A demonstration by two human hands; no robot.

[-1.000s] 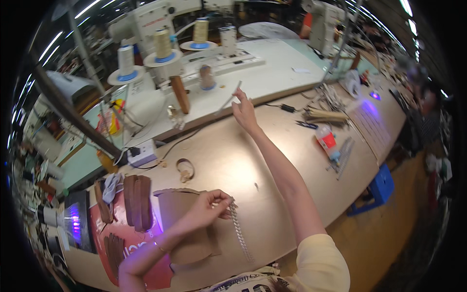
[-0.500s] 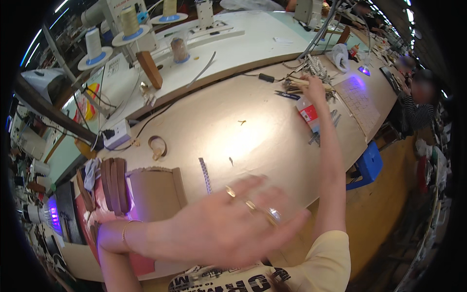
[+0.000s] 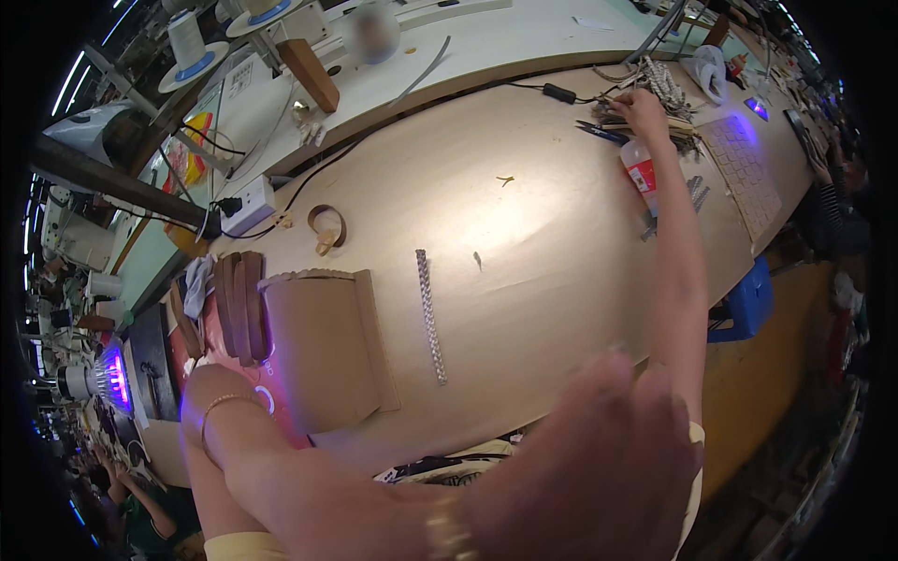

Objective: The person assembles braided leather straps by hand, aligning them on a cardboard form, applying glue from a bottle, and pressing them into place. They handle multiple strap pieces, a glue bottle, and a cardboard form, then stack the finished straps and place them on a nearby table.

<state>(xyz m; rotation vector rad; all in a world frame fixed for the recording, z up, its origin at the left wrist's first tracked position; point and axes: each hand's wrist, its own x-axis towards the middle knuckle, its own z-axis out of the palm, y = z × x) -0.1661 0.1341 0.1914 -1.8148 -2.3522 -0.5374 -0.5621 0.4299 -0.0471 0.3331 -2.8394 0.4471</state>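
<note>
My right hand [image 3: 644, 114] reaches to the far right of the table, over a bundle of tan and dark strips [image 3: 681, 136]. Its fingertips are pinched together among thin strips or cords; what they hold is too small to make out. Just below that hand lies a clear plastic bottle [image 3: 641, 176] with a red label, partly behind my forearm. Large and close in the foreground, my left hand [image 3: 599, 458] is smeared by motion, so its finger state is unclear. A light braided strip [image 3: 429, 318] lies mid-table, near a small dark scrap [image 3: 478, 261].
At left, brown straps [image 3: 241, 309] and a brown leather panel [image 3: 323, 346] lie over a red sheet. A curled brown strap [image 3: 327, 229] sits behind them. A white power strip [image 3: 249, 208], thread spools [image 3: 189, 47] and a glowing purple lamp [image 3: 114, 377] stand around. A blue stool [image 3: 748, 301] is at right.
The view has shifted, so the table items sit higher and farther right. My left hand has moved down and right in the picture. My right hand stays at the strip bundle.
</note>
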